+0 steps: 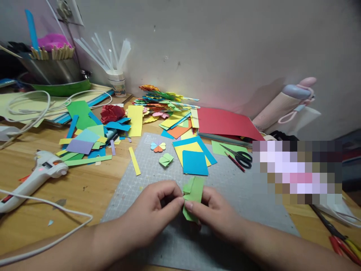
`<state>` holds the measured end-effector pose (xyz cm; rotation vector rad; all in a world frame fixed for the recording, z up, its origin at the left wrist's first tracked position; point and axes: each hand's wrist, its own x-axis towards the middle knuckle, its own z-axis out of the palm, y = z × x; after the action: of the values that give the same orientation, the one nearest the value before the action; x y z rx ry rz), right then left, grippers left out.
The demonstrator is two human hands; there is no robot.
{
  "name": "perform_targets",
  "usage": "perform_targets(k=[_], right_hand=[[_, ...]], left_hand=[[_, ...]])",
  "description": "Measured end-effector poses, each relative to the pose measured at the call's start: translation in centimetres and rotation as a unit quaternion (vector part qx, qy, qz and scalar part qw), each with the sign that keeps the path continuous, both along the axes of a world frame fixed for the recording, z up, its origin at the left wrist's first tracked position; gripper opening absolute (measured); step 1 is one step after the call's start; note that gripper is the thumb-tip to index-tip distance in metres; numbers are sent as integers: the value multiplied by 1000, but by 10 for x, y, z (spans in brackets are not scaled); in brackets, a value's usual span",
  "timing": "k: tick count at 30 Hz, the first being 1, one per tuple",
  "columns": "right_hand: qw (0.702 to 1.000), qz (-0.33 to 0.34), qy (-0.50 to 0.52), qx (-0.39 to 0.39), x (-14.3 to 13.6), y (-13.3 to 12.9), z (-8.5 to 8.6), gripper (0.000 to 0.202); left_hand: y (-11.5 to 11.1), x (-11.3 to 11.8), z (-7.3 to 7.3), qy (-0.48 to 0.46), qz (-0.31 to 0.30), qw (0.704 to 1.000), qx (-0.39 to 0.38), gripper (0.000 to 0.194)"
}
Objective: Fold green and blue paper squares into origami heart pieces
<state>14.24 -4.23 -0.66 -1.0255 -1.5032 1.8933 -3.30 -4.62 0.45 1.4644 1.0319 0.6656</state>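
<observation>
A folded piece of light green paper (197,192) is held between both hands above the grey cutting mat (237,233). My left hand (165,205) pinches its left edge with thumb and forefinger. On the right side, my right hand (216,210) grips the same paper, its thumb pressed on the front and the fingers partly hidden behind. Beyond the hands lies a blue paper square (195,162) on a yellow sheet (179,156). Left of these are a small folded green paper piece (166,160) and a multicoloured paper flower (158,146).
A white glue gun (42,175) with its cable lies at the left. Paper scraps (81,146) are heaped behind it. Black scissors (239,156) and a red pencil (235,162) rest on the mat's right. Red-handled scissors (342,241) lie at the right edge, below a blurred patch.
</observation>
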Motion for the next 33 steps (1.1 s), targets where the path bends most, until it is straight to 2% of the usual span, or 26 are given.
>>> perform_targets(k=[4,11,15,18,25,33], right_hand=[[1000,-21,8,4,-3,-1,4,29],[998,-34,-7,45,-3,5,24,25],[996,-72,15,45,-4,6,30,22],[996,-80,28,17,-4,5,23,19],[996,-87,18,-27,-5,6,1,21],[998,-60,10,9,-2,4,-1,29]], left_hand=[[0,1,6,-12,8,999,-36,19],[6,4,34,0,15,1000,-3,17],[12,9,43,9,22,999,-32,16],[14,12,37,6,19,999,-42,18],[15,11,11,2,33,999,-32,18],[13,5,6,40,0,998,41,21]])
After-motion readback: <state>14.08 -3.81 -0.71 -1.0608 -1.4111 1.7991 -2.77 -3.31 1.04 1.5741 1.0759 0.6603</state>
